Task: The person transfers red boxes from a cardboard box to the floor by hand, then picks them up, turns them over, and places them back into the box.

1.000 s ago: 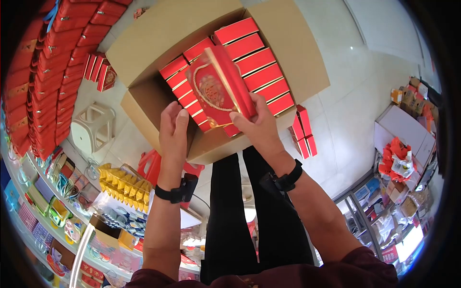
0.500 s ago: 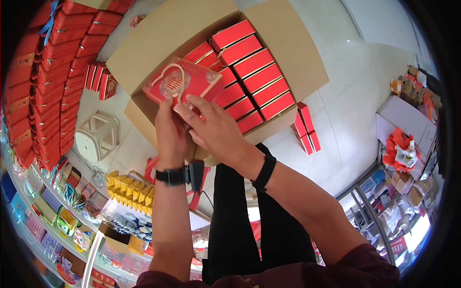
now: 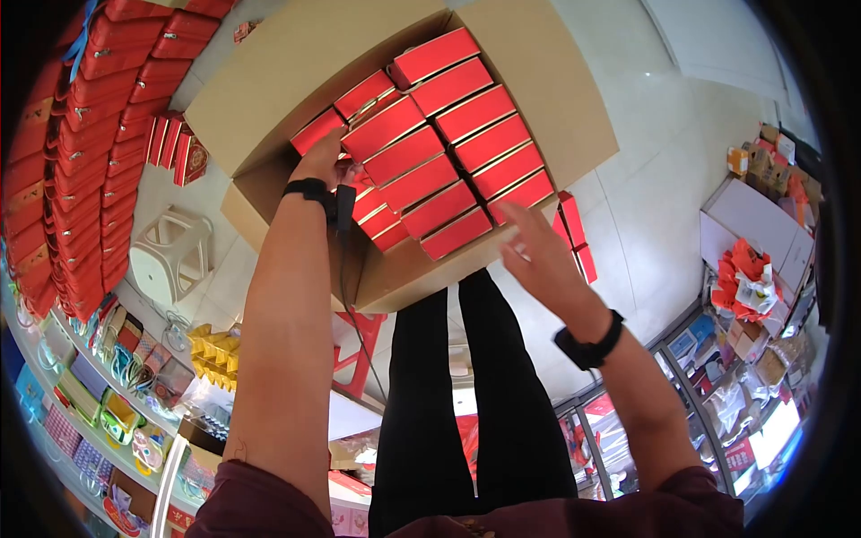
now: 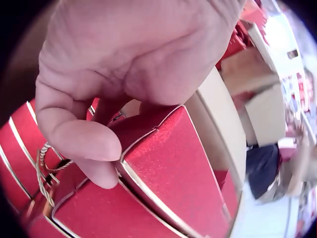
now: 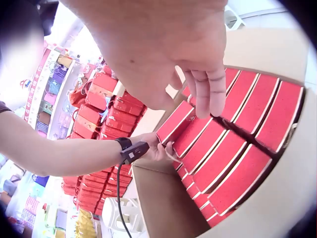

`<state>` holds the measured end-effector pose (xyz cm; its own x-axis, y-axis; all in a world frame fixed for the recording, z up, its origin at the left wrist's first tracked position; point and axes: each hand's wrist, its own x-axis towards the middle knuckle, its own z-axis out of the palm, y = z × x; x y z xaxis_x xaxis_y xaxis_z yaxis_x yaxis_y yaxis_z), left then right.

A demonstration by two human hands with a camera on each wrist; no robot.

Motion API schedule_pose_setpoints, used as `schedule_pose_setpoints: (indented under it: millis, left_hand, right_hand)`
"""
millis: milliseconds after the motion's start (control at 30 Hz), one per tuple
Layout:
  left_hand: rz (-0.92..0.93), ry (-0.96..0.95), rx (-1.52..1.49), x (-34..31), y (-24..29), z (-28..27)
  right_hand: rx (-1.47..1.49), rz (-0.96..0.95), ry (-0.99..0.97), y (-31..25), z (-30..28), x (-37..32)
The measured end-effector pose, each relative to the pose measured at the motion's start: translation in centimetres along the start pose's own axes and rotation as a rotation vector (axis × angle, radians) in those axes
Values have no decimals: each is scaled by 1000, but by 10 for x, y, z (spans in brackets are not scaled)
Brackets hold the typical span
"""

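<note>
Showing faintly grainy, paper-like red on the boxes point(image 4: 178, 153), glinting pale gold along the edges point(image 4: 148, 191). Looking like matt brown cardboard on the carton point(image 3: 552, 90). Showing twisted, rope-like cord on the handle point(image 4: 43, 188). Looking like smooth cream plastic on 1 stool point(image 3: 154, 272). Reflecting light from glossy flooring point(image 3: 646, 242).

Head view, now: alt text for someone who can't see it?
A person's left grip holds the end of a red box inside an open cardboard carton of similar boxes. The empty right grip hangs by the carton's near right corner. Stacked red bags and a pale stool stand at left.
</note>
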<state>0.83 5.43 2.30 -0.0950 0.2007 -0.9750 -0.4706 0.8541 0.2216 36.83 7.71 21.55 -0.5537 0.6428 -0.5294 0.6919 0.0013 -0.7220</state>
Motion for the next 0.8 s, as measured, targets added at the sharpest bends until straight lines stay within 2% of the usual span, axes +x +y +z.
schedule_pose_setpoints:
  millis: [33,133,200,233,333,400,467,600,733,800]
  left_hand:
    - [-92,105,73,9,3,0]
    - [286,262,519,16,3,-10]
    - [695,482,737,62,-12,-30]
    - [905,596,834,77,-15,-32]
    - [757,444,769,32,-10,-20]
    - [780,444,753,15,-16,-18]
    - [792,395,705,3,-22,-23]
    - [729,389,720,-39,-38,-33]
    - [714,356,682,-64,-49,-46]
    - [686,333,652,-73,-51,-45]
  right_hand:
    - [-27,13,-89,9,-15,-12]
    - [-104,53,-375,46,-80,-59]
    - [-176,298,-498,50,-137,-91]
    - [-192,372,-484,51,-166,-110]
    - [-182,677,-424,46,-246,-174]
    - [-15,834,-313,35,-296,-225]
    - [-11,1074,-142,17,-337,-270]
    - [-130,1289,29,-26,-429,-364]
    - [-41,1286,112,-67,-533,-412]
    - [2,1287,149,-74,-563,-417]
